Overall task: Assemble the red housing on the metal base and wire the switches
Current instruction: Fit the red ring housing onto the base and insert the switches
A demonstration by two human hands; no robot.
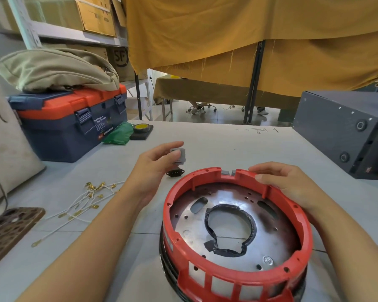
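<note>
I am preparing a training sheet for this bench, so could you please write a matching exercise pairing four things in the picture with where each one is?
Things:
1. grey switch
2. red housing
3. white wires
4. roll of tape

Places:
A. loose on the table by the left forearm
B. pinched in the left hand
C. beside the blue and red toolbox
D. on the metal base, right hand on its rim

Pairs: 1-B, 2-D, 3-A, 4-C
</note>
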